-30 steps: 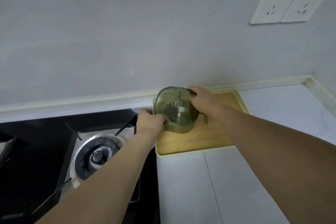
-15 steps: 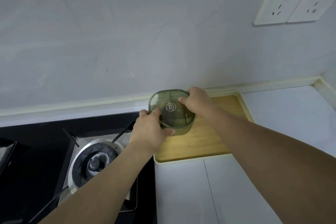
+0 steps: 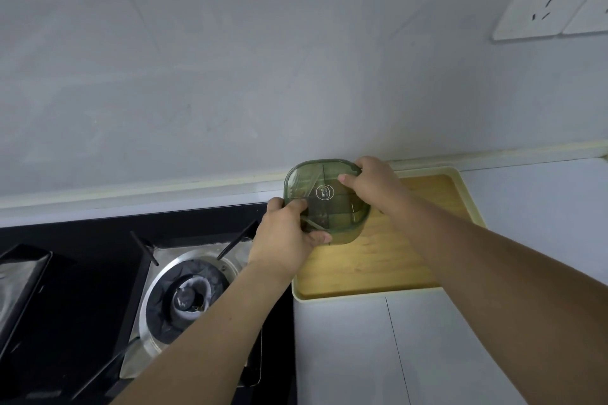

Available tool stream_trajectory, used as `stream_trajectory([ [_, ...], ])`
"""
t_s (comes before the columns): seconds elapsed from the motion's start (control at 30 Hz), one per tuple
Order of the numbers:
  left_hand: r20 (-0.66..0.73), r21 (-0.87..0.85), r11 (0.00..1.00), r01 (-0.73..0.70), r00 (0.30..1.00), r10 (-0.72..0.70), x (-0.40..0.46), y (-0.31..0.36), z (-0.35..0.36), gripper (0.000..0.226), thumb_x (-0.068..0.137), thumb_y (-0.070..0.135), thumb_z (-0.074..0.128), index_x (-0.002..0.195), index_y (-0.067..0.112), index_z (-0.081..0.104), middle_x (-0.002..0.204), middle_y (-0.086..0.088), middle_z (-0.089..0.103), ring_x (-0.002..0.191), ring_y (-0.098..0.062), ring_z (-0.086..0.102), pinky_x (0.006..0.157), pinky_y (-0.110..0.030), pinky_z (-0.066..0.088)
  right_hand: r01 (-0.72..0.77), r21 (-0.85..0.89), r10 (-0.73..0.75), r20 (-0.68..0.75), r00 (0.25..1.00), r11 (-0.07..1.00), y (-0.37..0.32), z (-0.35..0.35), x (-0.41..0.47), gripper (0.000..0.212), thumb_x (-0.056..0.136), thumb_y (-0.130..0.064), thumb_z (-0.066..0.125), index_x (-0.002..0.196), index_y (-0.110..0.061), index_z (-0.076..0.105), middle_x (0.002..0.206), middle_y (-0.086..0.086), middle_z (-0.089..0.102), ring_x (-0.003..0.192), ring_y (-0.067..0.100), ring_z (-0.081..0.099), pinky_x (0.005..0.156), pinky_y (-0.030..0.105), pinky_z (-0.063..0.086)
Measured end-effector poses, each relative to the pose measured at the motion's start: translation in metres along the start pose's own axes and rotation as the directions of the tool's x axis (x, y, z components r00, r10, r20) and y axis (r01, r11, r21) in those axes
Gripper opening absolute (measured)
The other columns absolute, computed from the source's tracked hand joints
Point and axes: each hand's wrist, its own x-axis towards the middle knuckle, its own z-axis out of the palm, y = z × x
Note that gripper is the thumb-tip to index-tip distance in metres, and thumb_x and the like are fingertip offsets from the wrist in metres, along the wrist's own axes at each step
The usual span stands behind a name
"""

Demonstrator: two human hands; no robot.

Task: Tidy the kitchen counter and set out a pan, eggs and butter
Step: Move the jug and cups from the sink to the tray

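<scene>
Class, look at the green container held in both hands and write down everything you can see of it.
The translucent green plastic container is squarish with rounded corners, its lid on and bearing a small round white logo. Divider lines show faintly through the lid. It is tilted toward the camera, above the back left corner of the wooden tray with a cream rim, close to the wall. The left hand grips its near left edge; the right hand holds its far right corner.

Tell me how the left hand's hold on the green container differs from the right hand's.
The left hand grips the green container at its near left corner, thumb along the near side; the right hand grips the far right edge, thumb lying on the lid. The left hand is over the stove's edge; the right is over the wooden tray. Both curl around the container.
</scene>
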Motion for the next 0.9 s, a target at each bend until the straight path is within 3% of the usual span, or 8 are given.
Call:
stream_trajectory([
  [0.13,-0.004,0.032,0.999,0.012,1.0,-0.012,0.001,0.0,-0.002,0.077,0.068,0.048,0.082,0.136,0.027,0.051,0.12,0.003,0.045,0.114,-0.02,0.05,0.094,-0.042,0.049,-0.004,-0.056,0.001,-0.043,0.999,0.998,-0.004,-0.002,-0.008,0.039,0.087,-0.044,0.063,0.109,-0.012,0.059,0.108,0.008,0.063,0.097,0.027,0.059,0.083,0.037,0.048],
  [0.23,0.016,0.092,0.996,0.013,1.0,-0.014,-0.002,0.003,-0.002,0.07,0.073,0.048,0.078,0.135,0.032,0.049,0.124,0.001,0.046,0.122,-0.023,0.045,0.095,-0.044,0.047,-0.015,-0.103,0.0,-0.141,0.99,0.995,-0.009,-0.006,-0.026,0.053,0.089,-0.043,0.062,0.127,-0.008,0.05,0.126,0.01,0.055,0.117,0.03,0.052,0.092,0.038,0.041],
  [0.33,0.012,0.145,0.989,-0.013,1.0,0.011,-0.014,0.004,-0.012,0.071,0.084,0.047,0.068,0.145,0.033,0.036,0.151,-0.005,0.029,0.141,-0.029,0.023,0.113,-0.044,0.03,0.051,-0.149,-0.088,-0.254,0.963,0.988,-0.018,-0.012,-0.052,0.057,0.093,-0.04,0.057,0.137,-0.006,0.042,0.139,0.011,0.048,0.129,0.029,0.044,0.106,0.039,0.033],
  [0.43,-0.069,0.157,0.986,-0.057,0.995,0.069,-0.04,-0.01,-0.031,0.069,0.093,0.045,0.057,0.151,0.029,0.024,0.157,-0.003,0.023,0.145,-0.024,0.016,0.119,-0.038,0.02,0.161,-0.192,-0.21,-0.271,0.939,0.968,-0.028,-0.014,-0.082,0.06,0.095,-0.036,0.055,0.143,-0.006,0.036,0.146,0.009,0.041,0.136,0.026,0.036,0.115,0.04,0.025],
  [0.67,-0.246,0.193,0.98,0.048,0.969,0.001,-0.138,-0.087,-0.092,0.061,0.1,0.041,0.043,0.154,0.025,0.019,0.159,0.003,0.022,0.148,-0.019,0.01,0.12,-0.036,0.02,0.417,-0.295,-0.47,-0.137,0.872,0.86,-0.081,0.014,-0.154,0.06,0.096,-0.034,0.052,0.147,-0.009,0.031,0.154,0.007,0.03,0.143,0.023,0.023,0.12,0.038,0.016],
  [0.9,-0.424,0.247,0.95,0.189,0.903,-0.069,-0.21,-0.16,-0.168,0.06,0.101,0.043,0.04,0.153,0.019,0.024,0.157,-0.002,0.026,0.148,-0.022,0.013,0.12,-0.038,0.017,0.653,-0.19,-0.64,0.13,0.757,0.733,-0.181,0.084,-0.217,0.062,0.098,-0.032,0.048,0.151,-0.012,0.023,0.159,0.005,0.019,0.147,0.021,0.013,0.121,0.038,0.01],
])
